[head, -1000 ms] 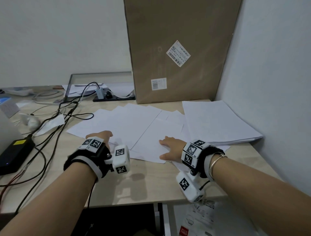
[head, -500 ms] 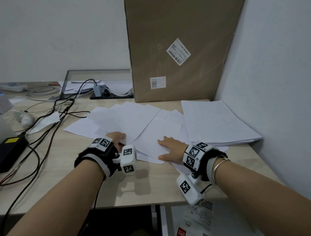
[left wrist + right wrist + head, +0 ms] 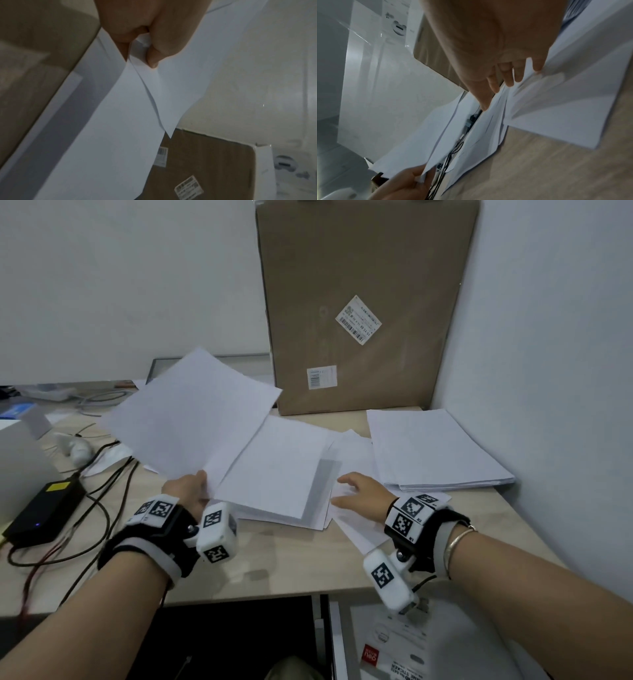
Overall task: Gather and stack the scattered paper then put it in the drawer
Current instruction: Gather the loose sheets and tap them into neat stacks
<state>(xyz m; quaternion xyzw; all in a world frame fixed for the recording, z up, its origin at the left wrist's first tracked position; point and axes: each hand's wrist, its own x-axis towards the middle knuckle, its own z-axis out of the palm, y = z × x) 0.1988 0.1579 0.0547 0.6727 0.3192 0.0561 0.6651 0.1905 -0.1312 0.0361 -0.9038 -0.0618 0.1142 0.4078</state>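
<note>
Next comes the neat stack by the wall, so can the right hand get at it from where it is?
Probably yes: the right hand is open beside the stack, with nothing standing between them.

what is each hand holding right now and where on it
The left hand pinches the lifted sheets at their near corner. The right hand holds nothing; its open fingers rest on the loose papers.

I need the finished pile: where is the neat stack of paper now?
In the head view, the neat stack lies at the desk's far right corner, beside the cardboard box, beyond the right hand.
</note>
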